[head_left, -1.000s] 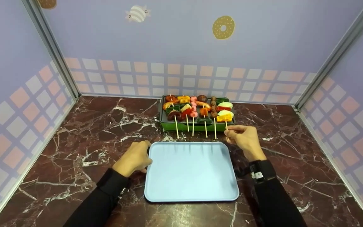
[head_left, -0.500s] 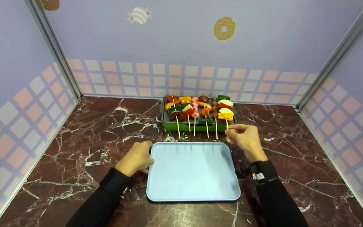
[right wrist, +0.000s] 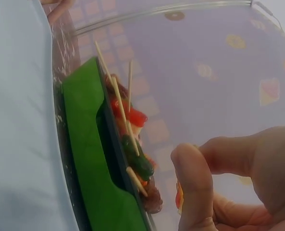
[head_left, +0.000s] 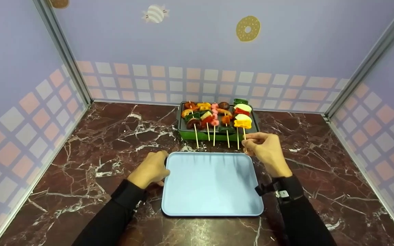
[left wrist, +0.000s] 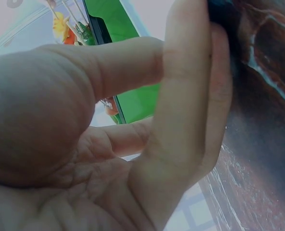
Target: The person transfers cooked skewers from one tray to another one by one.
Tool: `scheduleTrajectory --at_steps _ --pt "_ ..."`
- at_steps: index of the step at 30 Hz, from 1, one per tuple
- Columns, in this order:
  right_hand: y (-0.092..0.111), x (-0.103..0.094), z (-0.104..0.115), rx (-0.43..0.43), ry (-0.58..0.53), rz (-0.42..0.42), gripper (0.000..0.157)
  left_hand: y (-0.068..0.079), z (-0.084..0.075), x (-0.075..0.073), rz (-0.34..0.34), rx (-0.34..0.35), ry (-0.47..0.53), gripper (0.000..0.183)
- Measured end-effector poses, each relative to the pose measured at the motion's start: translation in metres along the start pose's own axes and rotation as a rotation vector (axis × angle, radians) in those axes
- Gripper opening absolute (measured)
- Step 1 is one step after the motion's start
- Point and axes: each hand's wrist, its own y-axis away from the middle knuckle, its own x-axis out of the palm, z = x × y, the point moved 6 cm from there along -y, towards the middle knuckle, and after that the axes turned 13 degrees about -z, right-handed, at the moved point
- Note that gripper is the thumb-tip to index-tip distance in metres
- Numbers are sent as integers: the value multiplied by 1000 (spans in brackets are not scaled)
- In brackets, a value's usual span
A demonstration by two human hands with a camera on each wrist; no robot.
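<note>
My right hand (head_left: 264, 148) pinches the stick of a skewer (head_left: 243, 117) threaded with green, white, red and yellow toy vegetable pieces. It is raised over the right end of a green tabletop grill (head_left: 204, 136) and hides most of the meatball skewer behind it. In the right wrist view, thumb and forefinger meet, and only a sliver of red and yellow food shows past them. My left hand (head_left: 150, 169) grips the left edge of a pale blue tray (head_left: 214, 188), thumb at the rim. The left wrist view shows that hand's bent fingers (left wrist: 185, 82) up close.
Several other skewers lie side by side on the grill, among them a pink one (head_left: 214, 114), their sticks jutting over its front edge. The grill stands just beyond the tray on a dark red marbled tabletop (head_left: 115, 136). Patterned panels (head_left: 197, 44) enclose the back and both sides.
The right hand has lifted the skewer off the grill and shifted it slightly left, across the meatball skewer. The left hand keeps its place at the tray. The head view has shifted a little.
</note>
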Motion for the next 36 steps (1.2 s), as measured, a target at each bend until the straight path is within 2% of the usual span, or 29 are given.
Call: scheduleTrajectory --at_steps 10,20,27,36 --pt "22 15 16 -63 6 98 27 0 0 0 -2 -7 0 58" --pt "39 30 21 -49 55 139 26 0 0 -1 -32 17 39 60" --pt "56 45 27 -43 50 192 22 1 1 -1 -8 3 44 62" --pt "79 63 31 -58 81 249 19 2 1 -2 -11 25 69 61"
